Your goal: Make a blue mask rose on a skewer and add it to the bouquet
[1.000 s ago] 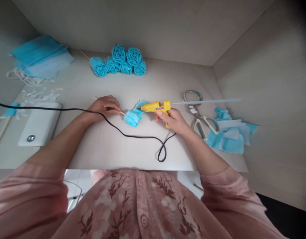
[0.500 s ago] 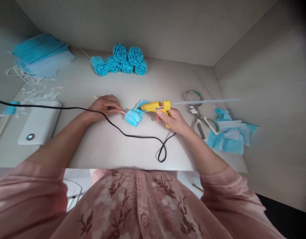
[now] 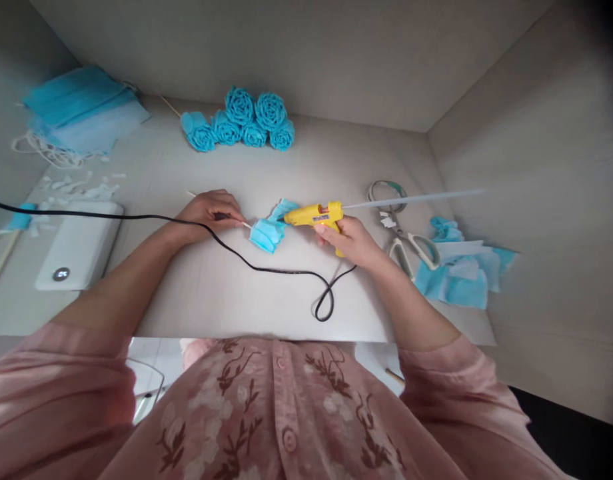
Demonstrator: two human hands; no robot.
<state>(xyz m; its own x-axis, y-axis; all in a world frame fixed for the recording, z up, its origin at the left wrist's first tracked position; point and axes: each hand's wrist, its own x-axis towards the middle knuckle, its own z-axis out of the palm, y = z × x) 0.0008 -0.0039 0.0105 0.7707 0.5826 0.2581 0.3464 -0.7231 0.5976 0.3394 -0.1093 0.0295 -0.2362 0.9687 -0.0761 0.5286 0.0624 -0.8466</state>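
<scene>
Between the fingers of my left hand (image 3: pixel 215 212) is a thin wooden stick (image 3: pixel 246 224). Its right end goes into a piece of pleated blue mask fabric (image 3: pixel 267 233), partly wrapped, with a loose strip reaching up and right. My right hand (image 3: pixel 350 239) grips a yellow glue gun (image 3: pixel 314 214) by its handle. The gun's nozzle points left and is at the edge of the blue fabric; whether it touches I cannot tell. A long clear glue stick (image 3: pixel 411 199) sticks out of the gun's back.
Several rolled blue fabric roses (image 3: pixel 255 120) lie at the back. Blue masks (image 3: pixel 81 103) are piled back left, above a white power bank (image 3: pixel 79 247). Scissors (image 3: pixel 411 248) and fabric scraps (image 3: pixel 461 273) lie right. A black cord (image 3: pixel 231 253) crosses my left forearm and loops in front.
The glue gun has tilted slightly, the rear end of its glue stick rising a little. My left hand and the stick have stayed in place.
</scene>
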